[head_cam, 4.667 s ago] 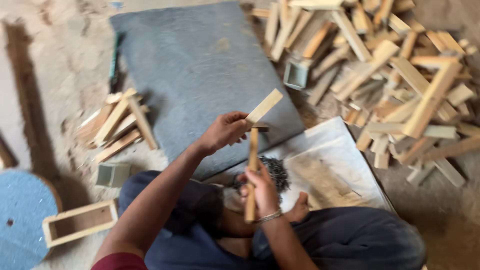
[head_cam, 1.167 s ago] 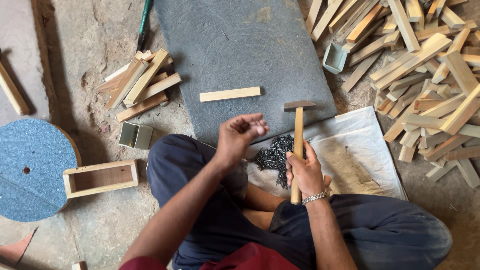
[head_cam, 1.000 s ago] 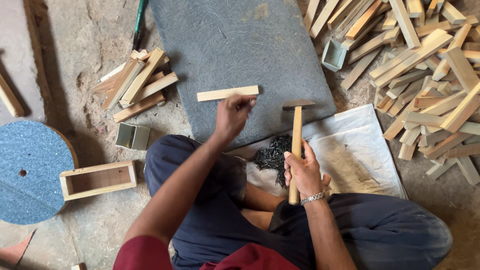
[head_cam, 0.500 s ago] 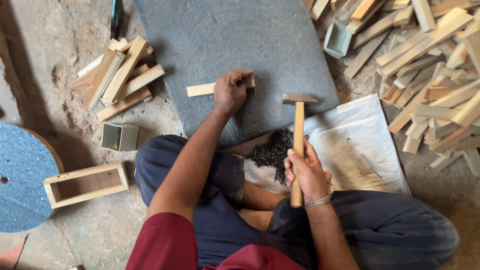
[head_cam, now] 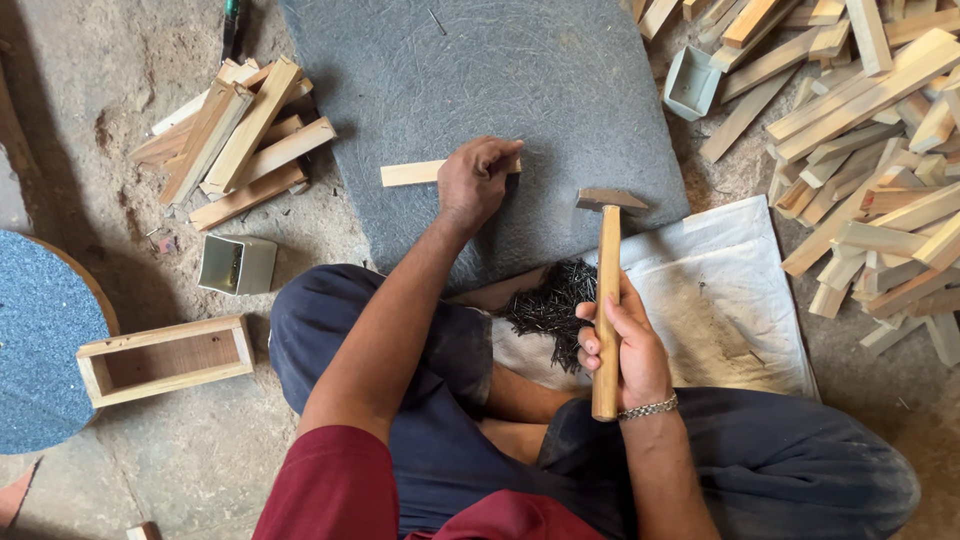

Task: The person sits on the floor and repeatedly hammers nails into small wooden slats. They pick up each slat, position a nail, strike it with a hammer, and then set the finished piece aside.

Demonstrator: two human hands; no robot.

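Left hand (head_cam: pixel 475 182) curled, fingertips pinching down on a wood strip (head_cam: pixel 412 173) lying flat on the grey slab (head_cam: pixel 500 80). Right hand (head_cam: pixel 625 345) at 4 o'clock, fist wrapped round a hammer (head_cam: pixel 607 290), head up. Nails (head_cam: pixel 550 305) heaped between both. Offcuts (head_cam: pixel 870 130) at 2 o'clock; stack (head_cam: pixel 240 140) at 9; box (head_cam: pixel 165 358) at 8.

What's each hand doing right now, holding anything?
Left hand: fingers curled, pressing on the wooden strip lying on the grey mat.
Right hand: closed around the hammer handle, head up.
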